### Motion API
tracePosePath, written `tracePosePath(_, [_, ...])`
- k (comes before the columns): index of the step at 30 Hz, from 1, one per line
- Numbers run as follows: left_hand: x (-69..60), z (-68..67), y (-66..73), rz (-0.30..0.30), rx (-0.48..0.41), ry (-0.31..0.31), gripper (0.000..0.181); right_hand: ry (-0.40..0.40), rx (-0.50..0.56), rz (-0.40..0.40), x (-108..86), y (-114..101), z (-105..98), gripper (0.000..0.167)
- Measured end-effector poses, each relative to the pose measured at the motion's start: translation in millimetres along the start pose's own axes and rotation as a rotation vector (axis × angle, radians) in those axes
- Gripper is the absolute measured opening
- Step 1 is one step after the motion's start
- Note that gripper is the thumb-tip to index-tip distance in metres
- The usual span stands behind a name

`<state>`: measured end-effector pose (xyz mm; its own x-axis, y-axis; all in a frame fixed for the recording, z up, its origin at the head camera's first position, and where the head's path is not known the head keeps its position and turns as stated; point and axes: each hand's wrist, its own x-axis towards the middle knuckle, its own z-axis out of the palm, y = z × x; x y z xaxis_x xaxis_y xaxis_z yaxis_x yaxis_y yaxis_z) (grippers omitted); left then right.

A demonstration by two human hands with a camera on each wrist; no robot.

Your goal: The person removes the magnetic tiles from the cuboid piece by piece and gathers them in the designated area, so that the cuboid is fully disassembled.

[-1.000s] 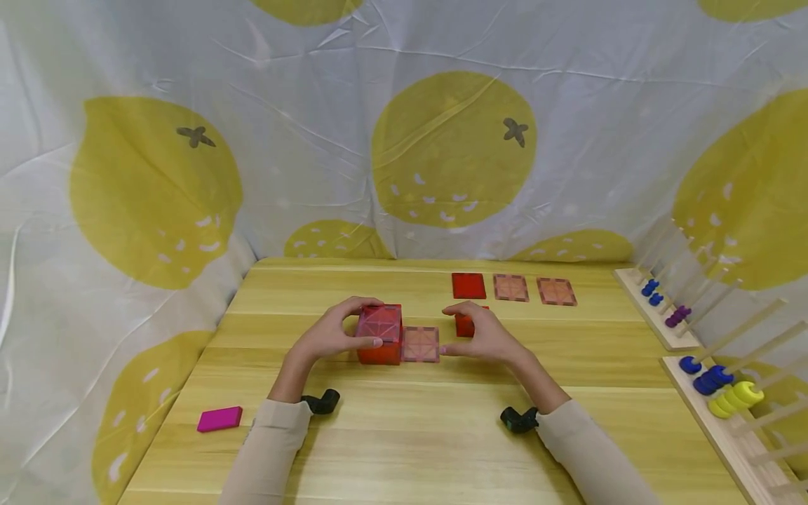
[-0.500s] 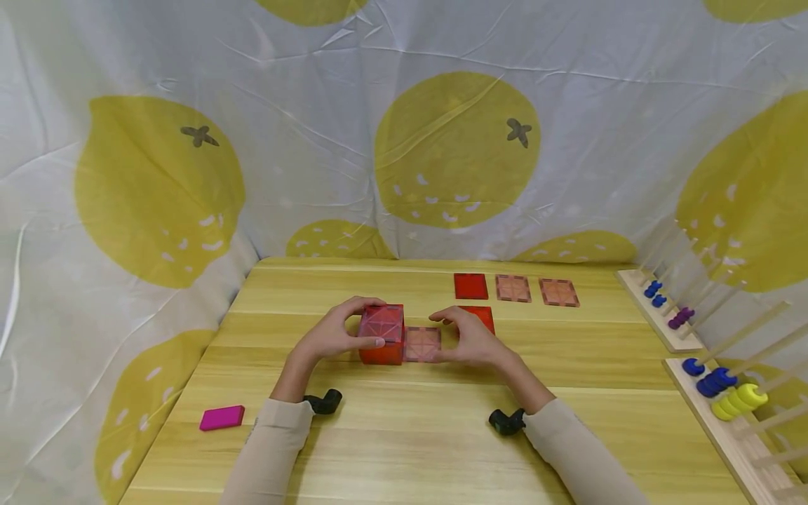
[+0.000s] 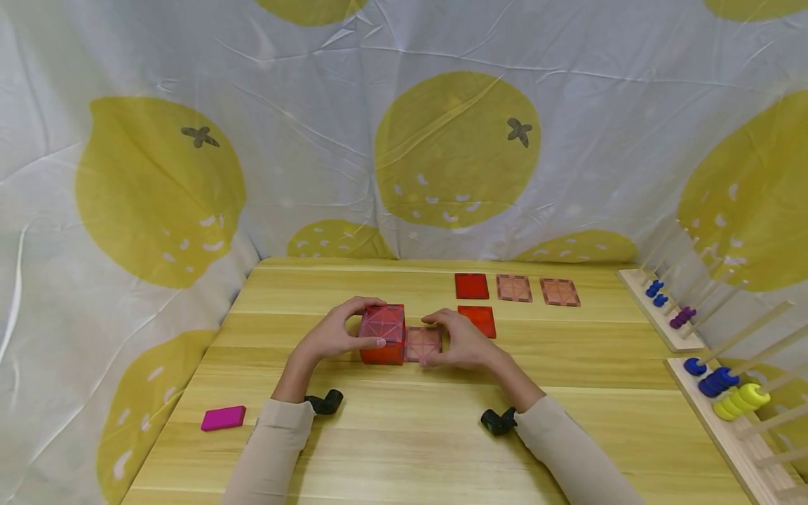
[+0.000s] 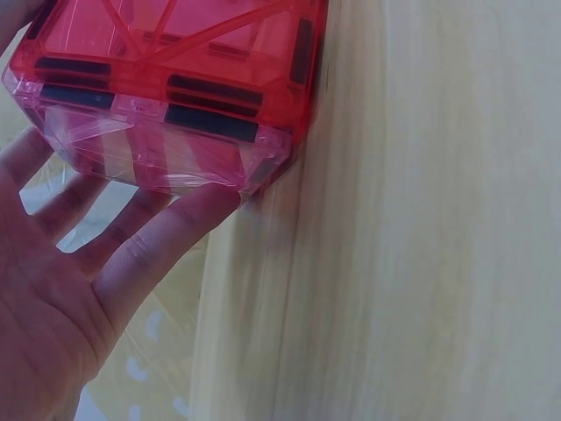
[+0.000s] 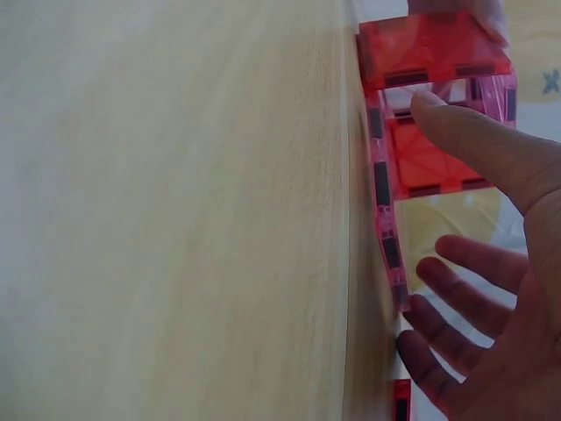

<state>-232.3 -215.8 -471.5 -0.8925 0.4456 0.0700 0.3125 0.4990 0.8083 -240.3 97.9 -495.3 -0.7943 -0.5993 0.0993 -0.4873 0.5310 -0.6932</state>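
Observation:
A translucent cube of red and pink tiles (image 3: 381,335) stands on the table. My left hand (image 3: 331,332) grips it, thumb at the near side and fingers at the far side; the left wrist view shows fingers against a pink wall (image 4: 140,153). Flat beside the cube's right side lies a pink tile (image 3: 421,344). Around this tile's right end my right hand (image 3: 466,342) is spread, thumb near its front edge, fingers beyond its back; firm contact cannot be told. In the right wrist view the right hand (image 5: 508,254) shows relaxed, parted fingers.
Behind the right hand lies a red tile (image 3: 477,321). Farther back are another red tile (image 3: 471,286) and two pink tiles (image 3: 514,288) (image 3: 560,292). A magenta block (image 3: 224,418) lies left; wooden peg racks (image 3: 719,421) with beads stand right.
My right hand has moved left, from the right of the flat pink tile to around its right end, uncovering the red tile behind. My left hand and the cube have stayed put.

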Motion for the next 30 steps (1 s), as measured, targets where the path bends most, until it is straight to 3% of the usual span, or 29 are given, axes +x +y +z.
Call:
tracePosePath(14, [0.7,1.7,0.1,-0.001,-0.011,0.012,0.069,-0.024,-0.143,0.004,7.9,-3.1,9.1,0.077])
tracePosePath(21, [2.0,1.8,3.6,0.004,0.003,0.027,0.070,0.003,-0.138,0.066,9.6,-8.5,10.2,0.071])
tracePosePath(30, [1.4,3.3,3.3,-0.011,-0.002,0.027,0.070,0.045,-0.096,0.030,2.8,-5.1,2.6,0.068])
